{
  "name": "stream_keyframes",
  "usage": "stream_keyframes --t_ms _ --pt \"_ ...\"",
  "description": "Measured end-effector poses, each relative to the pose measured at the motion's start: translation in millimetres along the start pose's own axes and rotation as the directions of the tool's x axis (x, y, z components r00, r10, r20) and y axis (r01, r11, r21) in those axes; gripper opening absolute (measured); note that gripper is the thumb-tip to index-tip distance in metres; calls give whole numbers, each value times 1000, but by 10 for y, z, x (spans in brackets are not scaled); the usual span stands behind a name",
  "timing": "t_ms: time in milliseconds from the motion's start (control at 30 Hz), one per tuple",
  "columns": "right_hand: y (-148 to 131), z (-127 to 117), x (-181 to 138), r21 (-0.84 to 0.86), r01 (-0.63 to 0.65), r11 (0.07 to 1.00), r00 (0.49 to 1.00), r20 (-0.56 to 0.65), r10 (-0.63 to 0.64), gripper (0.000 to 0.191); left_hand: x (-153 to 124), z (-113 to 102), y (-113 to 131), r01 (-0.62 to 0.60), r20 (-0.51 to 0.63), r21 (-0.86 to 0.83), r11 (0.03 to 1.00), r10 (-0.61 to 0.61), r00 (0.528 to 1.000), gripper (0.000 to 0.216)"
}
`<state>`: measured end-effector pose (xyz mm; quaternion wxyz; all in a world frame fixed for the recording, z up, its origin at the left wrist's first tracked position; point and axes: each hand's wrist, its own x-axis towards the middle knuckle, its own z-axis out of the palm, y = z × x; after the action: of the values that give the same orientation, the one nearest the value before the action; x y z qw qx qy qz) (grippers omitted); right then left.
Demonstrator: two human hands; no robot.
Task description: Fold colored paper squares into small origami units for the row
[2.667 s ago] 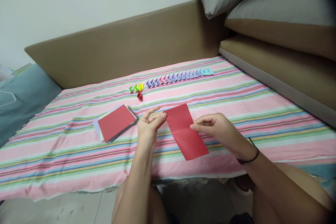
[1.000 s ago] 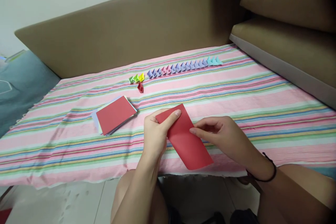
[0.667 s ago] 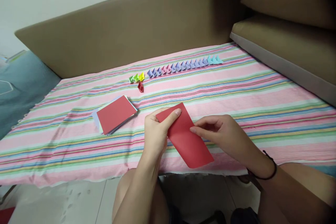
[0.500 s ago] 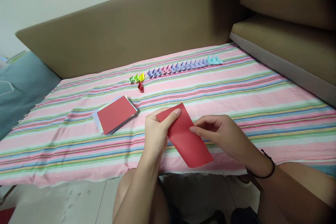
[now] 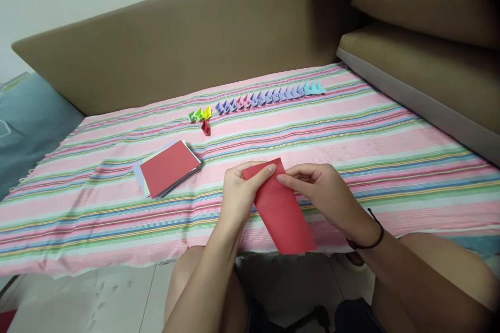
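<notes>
I hold a folded red paper strip (image 5: 283, 213) over the near edge of the striped cloth. My left hand (image 5: 240, 195) pinches its top left corner, thumb across the top edge. My right hand (image 5: 322, 192) pinches the top right edge, fingertips close to the left thumb. The strip's lower end hangs past the cloth's edge. A stack of coloured paper sheets (image 5: 167, 167) with a red sheet on top lies to the left of my hands.
A row of several small folded paper boats (image 5: 255, 100) runs along the far side of the striped cloth (image 5: 390, 140), with one red boat (image 5: 205, 127) set apart. A tan padded backrest (image 5: 175, 47) stands behind, cushions (image 5: 422, 57) at right, a teal pillow (image 5: 27, 119) at left.
My right hand has slid up the strip's right edge to its top corner, close to my left thumb. The strip stands a little more upright. The view has shifted slightly.
</notes>
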<state>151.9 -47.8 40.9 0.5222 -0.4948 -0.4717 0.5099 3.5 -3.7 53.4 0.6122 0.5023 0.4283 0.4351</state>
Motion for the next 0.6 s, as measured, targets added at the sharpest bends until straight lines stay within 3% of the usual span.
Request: stream_keyframes --t_ms 367,600 --pt "39 -11 51 31 -47 998 999 27 47 16 34 -7 -22 34 21 -51 998 -33 999 18" --pt "37 0 50 17 -39 999 998 -40 39 23 51 10 -60 29 24 -34 999 -28 999 21"
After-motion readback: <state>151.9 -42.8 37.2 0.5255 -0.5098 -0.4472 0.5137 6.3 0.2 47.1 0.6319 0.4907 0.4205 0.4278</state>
